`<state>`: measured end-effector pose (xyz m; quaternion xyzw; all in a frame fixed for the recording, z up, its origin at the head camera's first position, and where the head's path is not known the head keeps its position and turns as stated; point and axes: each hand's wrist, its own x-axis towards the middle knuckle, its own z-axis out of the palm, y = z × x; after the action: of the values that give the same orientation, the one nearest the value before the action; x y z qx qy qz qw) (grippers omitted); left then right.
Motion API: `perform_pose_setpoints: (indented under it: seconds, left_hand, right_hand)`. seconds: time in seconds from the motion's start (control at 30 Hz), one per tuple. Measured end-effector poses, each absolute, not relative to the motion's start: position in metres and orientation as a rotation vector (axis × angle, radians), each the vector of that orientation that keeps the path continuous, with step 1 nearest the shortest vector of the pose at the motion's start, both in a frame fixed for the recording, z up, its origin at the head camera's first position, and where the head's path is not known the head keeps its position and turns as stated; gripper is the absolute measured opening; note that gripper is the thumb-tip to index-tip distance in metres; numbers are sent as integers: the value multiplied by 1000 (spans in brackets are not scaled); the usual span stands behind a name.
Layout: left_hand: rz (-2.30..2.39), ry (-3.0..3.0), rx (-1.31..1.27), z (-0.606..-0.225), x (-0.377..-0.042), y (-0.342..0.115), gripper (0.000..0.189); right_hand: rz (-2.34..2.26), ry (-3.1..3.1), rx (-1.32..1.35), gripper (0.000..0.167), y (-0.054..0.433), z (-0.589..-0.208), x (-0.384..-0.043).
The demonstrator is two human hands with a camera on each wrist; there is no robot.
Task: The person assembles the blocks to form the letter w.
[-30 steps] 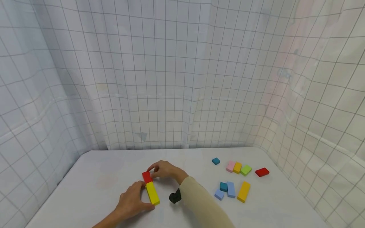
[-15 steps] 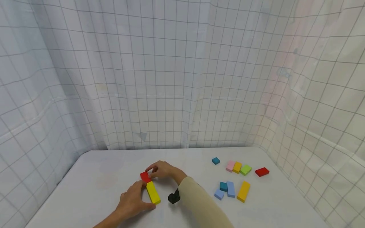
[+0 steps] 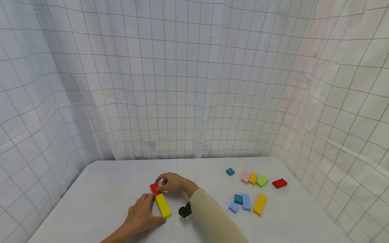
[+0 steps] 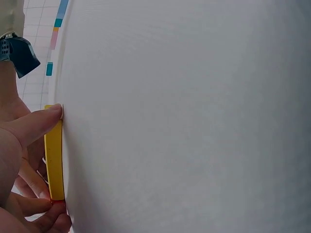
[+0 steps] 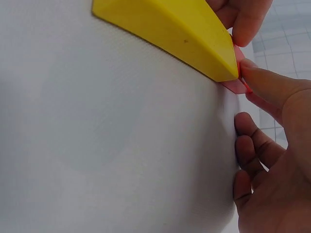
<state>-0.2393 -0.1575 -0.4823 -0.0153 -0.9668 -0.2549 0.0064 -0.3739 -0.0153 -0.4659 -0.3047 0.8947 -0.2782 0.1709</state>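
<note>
The left hand (image 3: 140, 215) grips the long yellow block (image 3: 163, 205) lengthwise on the table (image 3: 100, 202), thumb at its near end. At the far end, the small red block (image 3: 154, 187) is pinched by the right hand (image 3: 174, 182). Both hands crowd this end; uneven pressure could skew the 2 blocks.

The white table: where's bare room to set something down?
Widest: between the left edge of the table and the left hand. Another: between the right hand and the far teal block. Crowded: around the yellow block, and from the pink block to the long orange block.
</note>
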Motion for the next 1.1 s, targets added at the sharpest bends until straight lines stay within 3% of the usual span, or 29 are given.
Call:
perform_pose_setpoints:
  seconds: [1.1]
  left_hand:
    - [-757,-3032,-56,-484,-240,-158,100]
  right_hand:
    - [-826,2552,-834,38,-11,-462,-372]
